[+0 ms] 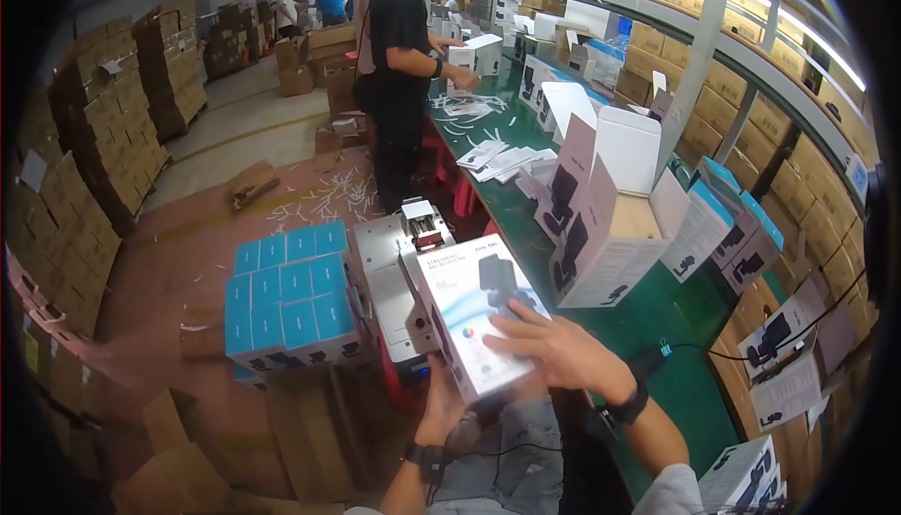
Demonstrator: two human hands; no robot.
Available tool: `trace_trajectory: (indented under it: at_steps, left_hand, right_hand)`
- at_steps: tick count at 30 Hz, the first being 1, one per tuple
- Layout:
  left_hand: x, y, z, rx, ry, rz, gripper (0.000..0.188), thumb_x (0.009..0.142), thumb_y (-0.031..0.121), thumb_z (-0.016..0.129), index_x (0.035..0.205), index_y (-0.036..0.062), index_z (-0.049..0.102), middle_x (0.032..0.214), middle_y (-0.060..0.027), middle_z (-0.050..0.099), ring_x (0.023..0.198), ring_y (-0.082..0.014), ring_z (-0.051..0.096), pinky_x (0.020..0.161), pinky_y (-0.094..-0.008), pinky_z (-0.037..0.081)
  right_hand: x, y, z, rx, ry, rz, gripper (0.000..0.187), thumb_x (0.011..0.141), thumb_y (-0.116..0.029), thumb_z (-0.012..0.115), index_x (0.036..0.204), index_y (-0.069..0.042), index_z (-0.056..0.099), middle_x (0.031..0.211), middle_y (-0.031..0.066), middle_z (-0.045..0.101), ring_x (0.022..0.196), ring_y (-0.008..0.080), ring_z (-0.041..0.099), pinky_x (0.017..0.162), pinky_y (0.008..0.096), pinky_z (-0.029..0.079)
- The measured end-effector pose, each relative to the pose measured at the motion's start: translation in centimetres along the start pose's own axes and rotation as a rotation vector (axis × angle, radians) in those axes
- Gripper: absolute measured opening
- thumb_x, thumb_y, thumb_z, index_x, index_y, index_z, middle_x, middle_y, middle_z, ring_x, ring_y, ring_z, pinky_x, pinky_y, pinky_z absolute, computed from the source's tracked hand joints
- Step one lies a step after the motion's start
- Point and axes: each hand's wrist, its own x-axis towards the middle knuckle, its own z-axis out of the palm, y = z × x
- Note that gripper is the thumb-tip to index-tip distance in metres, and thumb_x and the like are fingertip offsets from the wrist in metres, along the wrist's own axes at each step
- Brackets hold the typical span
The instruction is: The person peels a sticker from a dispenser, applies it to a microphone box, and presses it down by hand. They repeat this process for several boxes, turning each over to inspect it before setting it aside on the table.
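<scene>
A white printed carton (483,304), with a picture of a dark device on its face, is held tilted in front of my lap between both hands. My left hand (441,398) grips it by the lower left side, with the fingers partly hidden behind it. Across its front and right edge lies my right hand (540,341), fingers spread on the printed face; the thumb is not visible. Just left of the carton stands a grey metal-topped machine (387,285) with a small mechanism (424,224) at its far end.
Teal-topped boxes (286,299) are stacked at the left. An opened carton (610,233) and paper strips (469,111) lie on the green table (610,355). A co-worker (404,55) stands ahead at the table. Brown cartons (113,130) line the left aisle; an empty brown box (310,430) sits low left.
</scene>
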Motion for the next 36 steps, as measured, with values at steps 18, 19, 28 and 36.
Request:
trace_trajectory:
  at_steps: [18,19,28,36]
  left_hand:
    - [4.1,-2.6,1.8,-0.129,-0.015,-0.165,0.065,0.105,0.046,0.052,0.156,0.0058,0.045,0.156,-0.017,0.053,0.142,-0.0378,0.053,0.121,-0.0504,0.042]
    - [3.9,-2.6,1.7,-0.158,-0.045,-0.154,0.065,0.105,0.046,0.053,0.156,0.0061,0.045,0.156,-0.0167,0.053,0.141,-0.0376,0.053,0.121,-0.0505,0.042]
    - [3.7,-1.2,1.3,-0.387,-0.338,-0.043,0.066,0.103,0.047,0.054,0.156,0.0087,0.046,0.153,-0.0142,0.057,0.136,-0.036,0.059,0.117,-0.0515,0.046]
    - [-1.2,-3.5,-2.4,-0.145,-0.052,-0.069,0.072,0.101,0.055,0.059,0.155,0.0089,0.048,0.153,-0.0126,0.056,0.14,-0.0333,0.055,0.119,-0.0516,0.043]
  right_hand:
    - [-13.5,-2.7,-0.3,0.044,0.021,0.073,0.078,0.095,-0.06,0.064,0.16,-0.019,0.046,0.165,0.0091,0.045,0.158,0.036,0.032,0.129,0.0615,0.011]
    - [-14.3,-3.2,-0.5,0.049,0.115,0.143,0.08,0.098,-0.065,0.055,0.161,-0.016,0.044,0.166,0.0095,0.044,0.158,0.0366,0.03,0.129,0.0623,0.008]
    - [-5.5,-0.6,-1.6,0.052,0.294,0.086,0.072,0.109,-0.059,0.036,0.163,-0.011,0.04,0.17,0.0104,0.036,0.16,0.0411,0.022,0.128,0.0645,0.0]
    - [0.9,1.5,2.2,-0.009,0.074,0.047,0.053,0.108,-0.041,0.051,0.159,-0.027,0.05,0.168,0.0072,0.041,0.158,0.0395,0.03,0.124,0.0584,0.026]
